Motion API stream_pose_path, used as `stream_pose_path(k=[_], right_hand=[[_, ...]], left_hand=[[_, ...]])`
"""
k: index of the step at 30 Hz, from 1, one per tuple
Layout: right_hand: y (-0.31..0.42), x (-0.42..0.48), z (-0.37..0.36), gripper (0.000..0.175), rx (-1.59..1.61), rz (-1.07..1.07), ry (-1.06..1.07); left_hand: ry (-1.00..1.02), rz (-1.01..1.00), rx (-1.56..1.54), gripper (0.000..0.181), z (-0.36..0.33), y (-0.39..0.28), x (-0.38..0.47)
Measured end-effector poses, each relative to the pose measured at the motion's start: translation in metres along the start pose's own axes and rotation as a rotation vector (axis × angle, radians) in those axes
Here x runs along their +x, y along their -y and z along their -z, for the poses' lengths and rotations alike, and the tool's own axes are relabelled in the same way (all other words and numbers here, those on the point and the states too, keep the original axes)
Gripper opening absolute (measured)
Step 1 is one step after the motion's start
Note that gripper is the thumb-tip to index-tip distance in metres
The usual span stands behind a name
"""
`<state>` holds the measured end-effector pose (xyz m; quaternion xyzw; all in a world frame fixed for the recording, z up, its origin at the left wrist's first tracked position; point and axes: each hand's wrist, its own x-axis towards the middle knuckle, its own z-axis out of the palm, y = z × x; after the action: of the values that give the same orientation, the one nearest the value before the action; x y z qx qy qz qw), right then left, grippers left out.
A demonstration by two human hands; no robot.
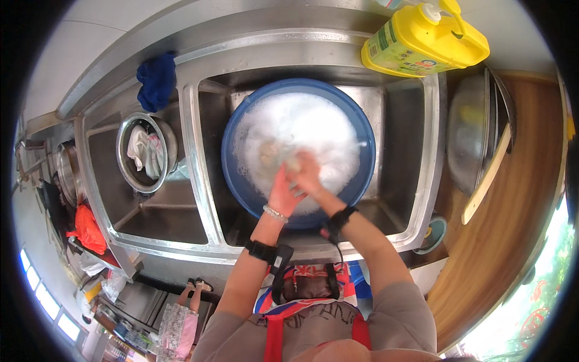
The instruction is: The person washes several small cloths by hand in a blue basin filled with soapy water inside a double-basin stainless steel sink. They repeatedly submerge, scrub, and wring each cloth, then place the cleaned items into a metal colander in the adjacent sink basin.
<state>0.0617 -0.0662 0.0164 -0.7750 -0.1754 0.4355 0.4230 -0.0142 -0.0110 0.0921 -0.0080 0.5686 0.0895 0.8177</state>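
A round blue plastic basin (228, 167) stands in the right-hand bowl of a stainless steel double sink (194, 149). White suds (307, 113) cover most of the water in it. My left hand (285, 192) and my right hand (308, 174) meet over the near half of the basin, fingers close together at the foam. Something small and pale (293, 164) shows between them, too blurred to name. Just left of the fingers, a beige patch (269, 151) shows through the suds. Motion blur hides how the fingers are closed, mostly on my right hand.
In the left bowl, a metal pot (121, 156) holds pale cloths (147, 149). A dark blue cloth (156, 81) hangs over the sink's back edge. At back right stands a yellow detergent jug (407, 45). Metal pans (468, 131) and a wooden handle (488, 176) rest right. Another person (178, 323) stands behind left.
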Motion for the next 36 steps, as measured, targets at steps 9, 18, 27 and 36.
stream_pose_path(k=[9, 18, 27, 36], right_hand=[[0.105, -0.085, 0.012, 0.040, 0.527, 0.111, 0.571], [-0.024, 0.074, 0.026, 0.039, -0.328, 0.006, -0.242], [-0.023, 0.040, 0.033, 0.062, -0.268, -0.393, 0.468], [0.118, -0.095, 0.026, 0.044, 0.909, -0.052, 0.517]], left_hand=[[0.147, -0.270, 0.164, 0.035, 0.025, -0.030, -0.017], [0.076, -0.227, -0.138, 0.054, 0.030, -0.046, 0.006], [0.070, -0.034, 0.171, 0.053, 0.032, 0.004, 0.015], [0.187, -0.576, 0.803, 0.030, 0.040, -0.022, 0.022]])
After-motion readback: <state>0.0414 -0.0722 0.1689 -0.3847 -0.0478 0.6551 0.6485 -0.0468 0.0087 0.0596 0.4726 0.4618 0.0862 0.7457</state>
